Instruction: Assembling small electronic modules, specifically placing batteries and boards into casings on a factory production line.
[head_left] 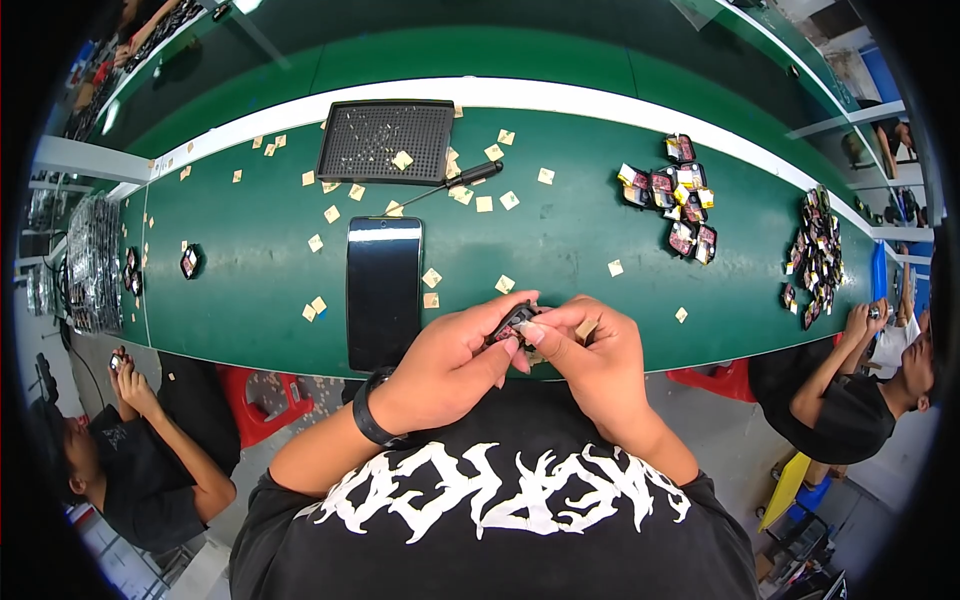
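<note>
Close to the table's near edge, my left hand [445, 360] is closed around a small black casing [514, 320] with a reddish part inside. My right hand [605, 365] meets it there, thumb and fingertips pinched together at the casing's open face. Something small and pale shows at those fingertips, too small to make out. A tan paper square [586, 329] sits between the fingers of the right hand. To the left of my hands lies a dark smartphone [384, 290], flat on the green table [560, 240].
A black perforated tray [330, 150] lies at the back, beside a black-handled screwdriver [475, 174]. Tan paper squares [506, 284] are scattered about. Similar casings form a group [662, 188] and a larger pile [815, 250] on the right. Co-workers sit left [125, 470] and right [835, 400].
</note>
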